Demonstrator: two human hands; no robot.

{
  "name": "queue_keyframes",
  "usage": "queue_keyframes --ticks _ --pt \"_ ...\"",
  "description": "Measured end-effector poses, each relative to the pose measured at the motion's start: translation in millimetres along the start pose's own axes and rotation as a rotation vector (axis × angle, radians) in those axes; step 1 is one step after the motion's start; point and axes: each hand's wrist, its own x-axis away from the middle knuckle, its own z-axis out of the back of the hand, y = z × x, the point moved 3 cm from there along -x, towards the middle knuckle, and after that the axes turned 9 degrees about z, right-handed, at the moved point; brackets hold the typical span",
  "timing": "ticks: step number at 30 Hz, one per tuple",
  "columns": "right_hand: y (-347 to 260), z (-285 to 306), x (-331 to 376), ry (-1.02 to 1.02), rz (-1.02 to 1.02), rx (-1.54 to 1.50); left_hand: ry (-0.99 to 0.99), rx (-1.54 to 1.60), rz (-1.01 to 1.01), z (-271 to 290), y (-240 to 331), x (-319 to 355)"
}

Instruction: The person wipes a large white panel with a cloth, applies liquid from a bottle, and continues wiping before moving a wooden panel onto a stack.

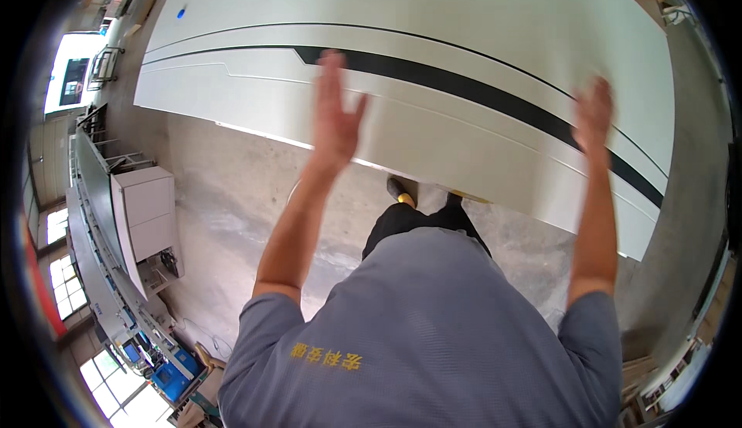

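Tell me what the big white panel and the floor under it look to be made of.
White panel: probably coated or laminated board, perhaps painted sheet; smooth, satin-white face with inlaid black stripes and thin grooves, thin straight edge. Both hands, left and right, press flat on it. Floor: bare concrete, grey, mottled and dusty.

panel (pixel 464 34) top cut off by frame | shoes (pixel 402 192) mostly hidden; machine (pixel 116 289) perhaps blurred

Grey short-sleeved shirt (pixel 433 335), black trousers (pixel 410 223)

Large white panel (pixel 433 34) with curved black stripe, tilted above concrete floor.
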Motion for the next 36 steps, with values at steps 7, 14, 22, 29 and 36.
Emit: queue_keyframes --ticks 7,14,22,29,36 --pt "406 117 388 -0.340 -0.488 -0.144 -0.671 0.222 -0.615 -190 235 91" --pt "333 119 417 -0.190 -0.182 0.563 -0.435 -0.084 -0.598 -211 200 16" --pt "35 142 245 -0.191 -0.023 0.062 -0.191 -0.790 0.050 -24 -128 -199" --pt "-275 129 109 -0.276 0.183 -0.154 0.077 -0.712 0.755 249 -517 -195" --pt "-615 67 -61 -0.399 0.456 -0.551 0.176 -0.738 0.880 339 -657 -180"
